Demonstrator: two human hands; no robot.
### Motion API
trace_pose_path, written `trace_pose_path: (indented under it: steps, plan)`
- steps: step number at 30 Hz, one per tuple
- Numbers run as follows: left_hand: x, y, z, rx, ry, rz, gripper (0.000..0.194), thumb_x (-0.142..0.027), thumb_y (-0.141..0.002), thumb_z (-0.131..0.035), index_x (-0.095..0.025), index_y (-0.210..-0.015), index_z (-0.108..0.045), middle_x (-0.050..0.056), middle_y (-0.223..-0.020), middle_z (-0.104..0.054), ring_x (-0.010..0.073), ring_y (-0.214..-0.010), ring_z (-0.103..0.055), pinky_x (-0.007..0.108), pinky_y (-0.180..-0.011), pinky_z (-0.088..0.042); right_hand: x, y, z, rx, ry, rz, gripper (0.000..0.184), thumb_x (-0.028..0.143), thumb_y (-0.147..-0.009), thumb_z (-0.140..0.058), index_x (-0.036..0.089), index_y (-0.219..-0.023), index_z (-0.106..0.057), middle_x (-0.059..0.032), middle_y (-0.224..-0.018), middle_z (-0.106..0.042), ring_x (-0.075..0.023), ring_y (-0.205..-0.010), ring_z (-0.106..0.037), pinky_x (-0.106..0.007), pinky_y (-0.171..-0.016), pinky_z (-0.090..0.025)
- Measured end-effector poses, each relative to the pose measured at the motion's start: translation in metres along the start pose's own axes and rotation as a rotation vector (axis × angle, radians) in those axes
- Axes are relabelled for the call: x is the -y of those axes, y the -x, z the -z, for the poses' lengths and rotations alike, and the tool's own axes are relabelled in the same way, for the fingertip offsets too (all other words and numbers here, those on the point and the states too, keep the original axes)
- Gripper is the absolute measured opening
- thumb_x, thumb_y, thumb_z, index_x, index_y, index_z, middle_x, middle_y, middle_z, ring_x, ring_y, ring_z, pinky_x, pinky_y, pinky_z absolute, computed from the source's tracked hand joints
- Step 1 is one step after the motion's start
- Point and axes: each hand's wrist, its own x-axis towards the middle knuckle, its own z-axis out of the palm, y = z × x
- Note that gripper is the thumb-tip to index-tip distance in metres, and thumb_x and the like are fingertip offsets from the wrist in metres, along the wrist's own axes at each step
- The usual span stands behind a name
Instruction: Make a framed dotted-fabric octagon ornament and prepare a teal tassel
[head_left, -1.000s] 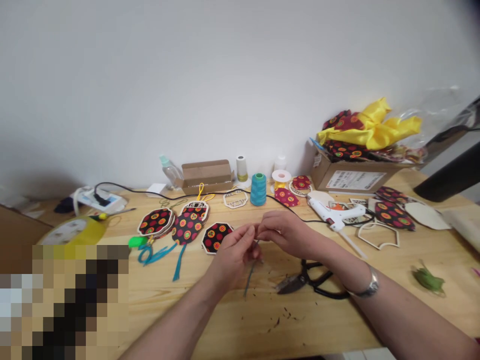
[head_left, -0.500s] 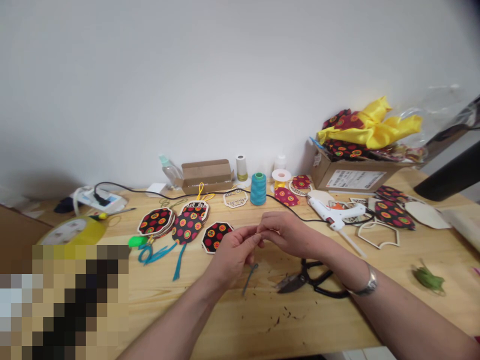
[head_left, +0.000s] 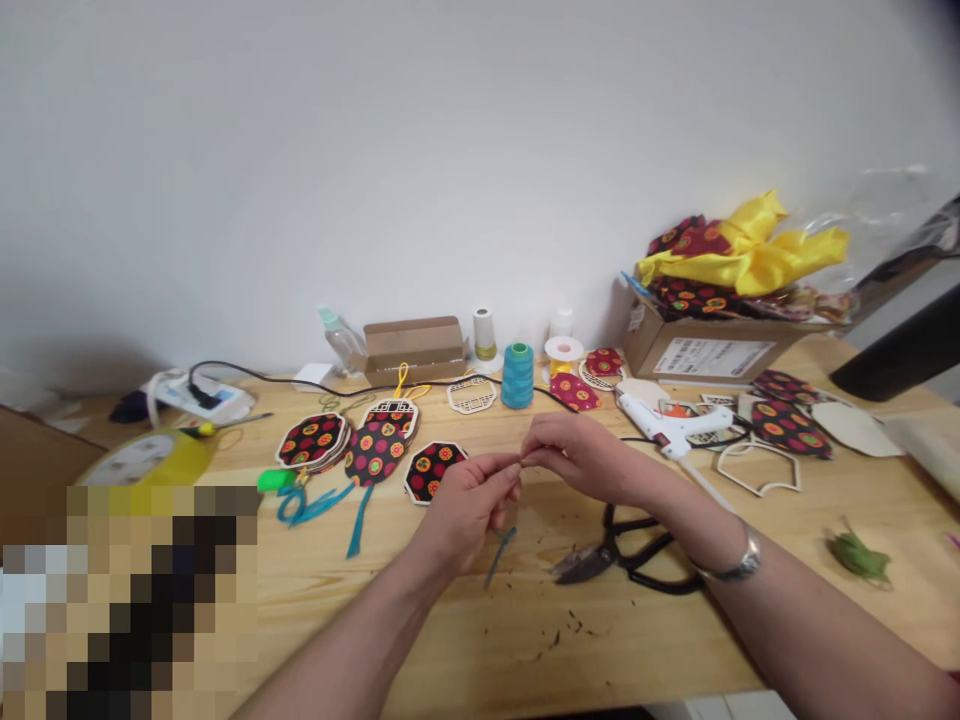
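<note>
My left hand (head_left: 466,505) is closed, thumb pressed on its bent fingers. Its fingertips almost meet those of my right hand (head_left: 574,455), which is closed in a pinch. Whatever lies between the fingertips is too small to make out. Just below my left fingers a short teal strand of thread (head_left: 500,560) shows; I cannot tell if it hangs from the hand or lies on the table. Black-handled scissors (head_left: 585,565) rest under my right forearm. Beside my left hand lies an octagonal piece of flowered fabric (head_left: 429,472) with a pale border.
A teal thread spool (head_left: 517,376) stands behind my hands. A white glue gun (head_left: 675,428) lies to the right, near a cardboard box (head_left: 694,350) of fabric. Stacked fabric ornaments (head_left: 311,442) and a fabric ornament with a teal tassel (head_left: 377,455) sit left. Green thread (head_left: 857,555) lies far right.
My right hand has shifted slightly right and its fingertips have drawn a little away from the left ones. My left hand stays nearly in place.
</note>
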Motion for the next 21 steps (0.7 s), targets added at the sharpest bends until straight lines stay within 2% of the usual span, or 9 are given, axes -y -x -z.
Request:
trace_pose_path:
  steps: [7,13,17,21]
  plan:
    - [-0.0002,0.0011,-0.0003,-0.053,-0.04,0.04,0.026,-0.035,-0.067,-0.07,-0.011,-0.078,-0.068,-0.004,-0.051,-0.048,0.0017,-0.039,-0.029,0.017,-0.037,-0.015,0.0006,-0.0008,0.001,-0.008,-0.009,0.005,0.013,0.013,-0.083,-0.053,0.014,-0.076,-0.063,-0.003,-0.073,-0.063,-0.0115,-0.067,-0.054,-0.023,-0.064,-0.041]
    - [-0.0045,0.0017,-0.0036,-0.119,-0.039,0.046,0.03,-0.037,-0.061,-0.073,-0.011,-0.075,-0.071,-0.008,-0.044,-0.036,0.0022,-0.039,-0.024,0.019,-0.038,-0.011,0.0005,-0.0013,0.0019,-0.021,-0.003,0.006,0.014,0.013,-0.083,-0.051,0.014,-0.075,-0.063,-0.0031,-0.073,-0.063,-0.0115,-0.066,-0.054,-0.023,-0.064,-0.041]
    - [-0.0043,0.0007,-0.0033,-0.16,-0.045,0.057,0.032,-0.038,-0.057,-0.075,-0.012,-0.074,-0.072,-0.008,-0.043,-0.034,0.0024,-0.039,-0.02,0.02,-0.038,-0.009,-0.0012,-0.0007,-0.0001,-0.031,0.012,-0.006,0.014,0.013,-0.084,-0.051,0.015,-0.076,-0.063,-0.0028,-0.073,-0.063,-0.0118,-0.068,-0.054,-0.023,-0.065,-0.041]
    - [-0.0023,-0.0008,-0.0012,-0.188,-0.035,0.074,0.033,-0.039,-0.057,-0.075,-0.012,-0.074,-0.072,-0.008,-0.042,-0.035,0.0025,-0.038,-0.021,0.02,-0.037,-0.009,-0.0052,0.0006,0.002,-0.129,0.084,-0.059,0.014,0.015,-0.085,-0.05,0.014,-0.078,-0.062,-0.0055,-0.079,-0.062,-0.0143,-0.077,-0.054,-0.025,-0.071,-0.041]
